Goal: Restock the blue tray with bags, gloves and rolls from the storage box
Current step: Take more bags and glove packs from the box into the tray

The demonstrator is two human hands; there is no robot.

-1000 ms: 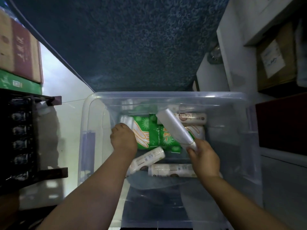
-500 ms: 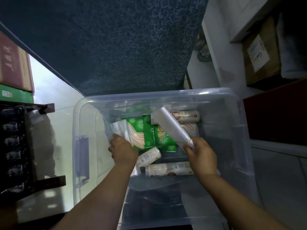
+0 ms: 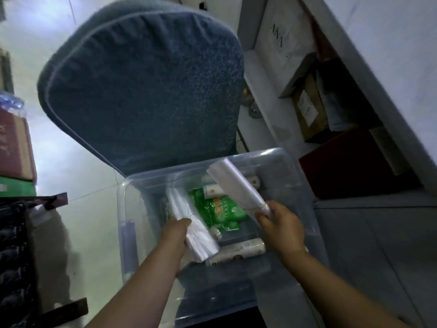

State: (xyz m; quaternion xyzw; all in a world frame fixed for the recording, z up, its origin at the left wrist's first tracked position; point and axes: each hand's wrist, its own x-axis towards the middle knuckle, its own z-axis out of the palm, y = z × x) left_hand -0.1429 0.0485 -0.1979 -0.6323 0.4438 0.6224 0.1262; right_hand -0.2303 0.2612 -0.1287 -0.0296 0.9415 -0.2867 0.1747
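Observation:
A clear plastic storage box (image 3: 128,233) stands on the floor below me. My right hand (image 3: 280,227) grips a bundle of clear plastic bags (image 3: 233,183) tied with a rubber band, raised over the box's right side. My left hand (image 3: 173,235) holds a second bundle of clear bags (image 3: 191,223) above the box's left side. Inside lie green glove packets (image 3: 224,210) and white rolls (image 3: 241,250), with another roll (image 3: 212,190) at the back. The blue tray is not in view.
A blue cushioned chair back (image 3: 146,91) rises just behind the box. Stacked cartons (image 3: 14,152) and a dark rack (image 3: 14,256) stand at the left. Shelves with cardboard boxes (image 3: 309,110) and a dark red box (image 3: 350,162) fill the right side.
My left hand has closed on a bundle of clear bags and lifted it from the box. My right hand has risen with its bundle. The view has tilted upward.

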